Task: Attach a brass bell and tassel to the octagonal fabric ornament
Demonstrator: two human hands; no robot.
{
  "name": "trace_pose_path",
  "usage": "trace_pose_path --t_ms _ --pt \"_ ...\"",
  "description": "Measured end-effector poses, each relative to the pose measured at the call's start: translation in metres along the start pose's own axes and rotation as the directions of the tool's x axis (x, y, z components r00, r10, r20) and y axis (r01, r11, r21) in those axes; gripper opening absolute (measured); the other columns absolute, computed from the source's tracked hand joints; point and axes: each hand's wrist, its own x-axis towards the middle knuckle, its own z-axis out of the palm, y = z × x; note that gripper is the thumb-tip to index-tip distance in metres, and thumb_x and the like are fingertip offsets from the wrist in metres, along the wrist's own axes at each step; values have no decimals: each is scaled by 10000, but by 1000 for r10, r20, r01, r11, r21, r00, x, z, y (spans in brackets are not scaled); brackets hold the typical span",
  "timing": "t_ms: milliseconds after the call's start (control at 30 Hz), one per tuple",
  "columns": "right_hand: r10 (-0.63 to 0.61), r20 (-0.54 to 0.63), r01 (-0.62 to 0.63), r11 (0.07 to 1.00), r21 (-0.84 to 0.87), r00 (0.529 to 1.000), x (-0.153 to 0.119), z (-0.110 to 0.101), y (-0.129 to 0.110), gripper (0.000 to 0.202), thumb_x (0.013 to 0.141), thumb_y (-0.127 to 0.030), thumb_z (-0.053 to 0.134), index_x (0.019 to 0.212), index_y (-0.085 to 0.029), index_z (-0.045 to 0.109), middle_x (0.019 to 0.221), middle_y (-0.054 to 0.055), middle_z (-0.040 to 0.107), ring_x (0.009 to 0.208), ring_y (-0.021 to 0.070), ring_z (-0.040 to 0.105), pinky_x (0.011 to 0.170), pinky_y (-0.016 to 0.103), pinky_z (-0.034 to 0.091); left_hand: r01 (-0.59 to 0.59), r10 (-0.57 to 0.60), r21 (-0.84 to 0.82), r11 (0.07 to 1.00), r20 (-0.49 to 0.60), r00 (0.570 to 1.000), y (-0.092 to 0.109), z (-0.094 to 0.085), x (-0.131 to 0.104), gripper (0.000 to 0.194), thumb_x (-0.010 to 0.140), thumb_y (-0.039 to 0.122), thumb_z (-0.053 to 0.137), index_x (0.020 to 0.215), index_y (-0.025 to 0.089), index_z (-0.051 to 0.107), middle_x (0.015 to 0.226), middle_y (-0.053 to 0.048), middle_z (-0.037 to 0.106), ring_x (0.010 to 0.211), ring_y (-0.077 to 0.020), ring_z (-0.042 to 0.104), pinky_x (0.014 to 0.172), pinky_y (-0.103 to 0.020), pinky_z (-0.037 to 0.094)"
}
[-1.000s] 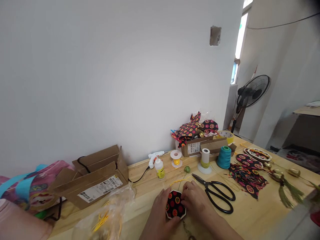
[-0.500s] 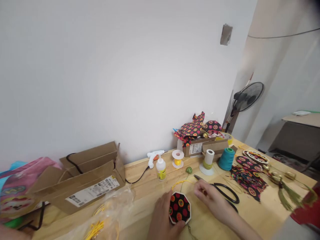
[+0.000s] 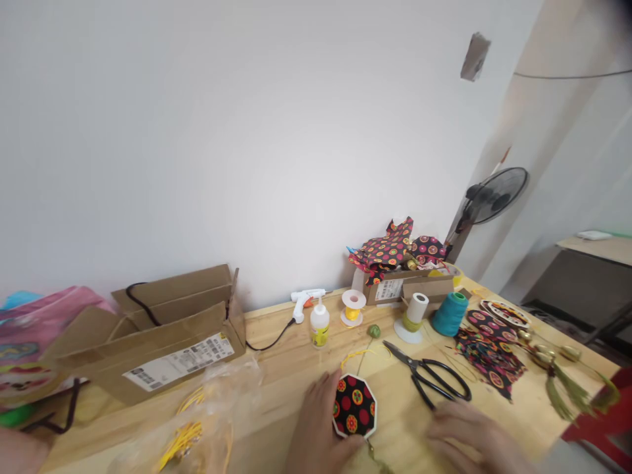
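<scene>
One octagonal patterned piece lies on the wooden table, gripped at its left and lower rim by the left hand. The right hand is apart from it, blurred, low beside the handles of the scissors; whether it touches them or holds anything, I can't tell. Steadying the piece well calls for light, even pressure on the pale rim, with the yellow cord above kept from being pinched underneath.

The gap between piece and scissors gives some sideways room, but the blades angle up towards the green ball and cord, so a careless sweep could catch there. Farther back stand the white bottle and teal thread cone; to the left, the clear plastic bag bounds the left arm. The table's right edge runs beyond the tassels, while its near edge is out of view
</scene>
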Motion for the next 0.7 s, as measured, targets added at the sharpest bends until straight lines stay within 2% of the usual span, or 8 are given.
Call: trace_pose_path --t_ms 33,167,267,400,500,567,633,700 --pt "-56 93 56 998 11 994 16 15 -12 156 757 -316 513 715 -279 658 725 35 629 692 168 560 626 267 426 -21 21 8 1000 -6 1000 -1 0 0 748 571 229 608 1256 107 332 1309 -125 371 1207 -279 277 1011 -420 170" --pt "-36 123 35 999 7 992 59 61 -26 60 686 -232 607 686 -248 664 758 12 616 744 162 542 667 259 403 -84 84 41 996 -2 996 -2 -1 0 789 562 238 607 1273 97 294 1299 -138 380 1192 -289 295 999 -426 187" --pt "-38 183 39 999 -1 982 69 74 -18 24 632 -224 659 642 -245 663 715 -7 607 738 156 534 653 244 392 -94 92 59 994 35 995 -2 -2 0 819 539 229 606 1277 79 284 1305 -151 365 1200 -306 277 1001 -440 176" --pt "-98 202 113 992 -64 975 72 76 -21 58 682 -216 607 629 -216 628 692 -3 585 750 157 510 665 248 371 -71 67 74 995 55 996 1 -3 0 801 539 205 575 1270 43 290 1313 -170 345 1210 -302 261 1006 -431 173" --pt "-129 193 149 985 -89 973 72 70 -33 128 742 -208 512 630 -191 571 712 14 571 724 157 499 659 263 373 -51 46 91 995 54 997 5 -5 -1 788 546 200 550 1273 54 285 1321 -155 338 1218 -290 251 1010 -425 167" --pt "-103 149 109 994 -30 983 64 56 -33 171 771 -238 453 627 -188 532 696 21 564 689 154 507 637 260 395 -36 29 97 995 75 997 8 -7 -1 789 549 217 554 1273 54 286 1322 -152 338 1219 -288 247 1013 -422 158" --pt "6 54 -7 999 32 999 47 31 -17 232 803 -288 381 627 -193 498 661 22 555 638 146 520 591 244 426 -4 -2 79 997 72 997 12 -9 -1 783 547 212 554 1269 55 296 1323 -144 338 1220 -281 247 1019 -408 150" --pt "96 21 -96 995 -18 995 20 -2 15 246 791 -347 384 627 -209 504 594 8 557 545 141 524 493 228 432 36 -37 39 999 45 998 14 -10 -1 776 547 181 537 1273 60 290 1331 -129 328 1221 -264 249 1021 -382 164"
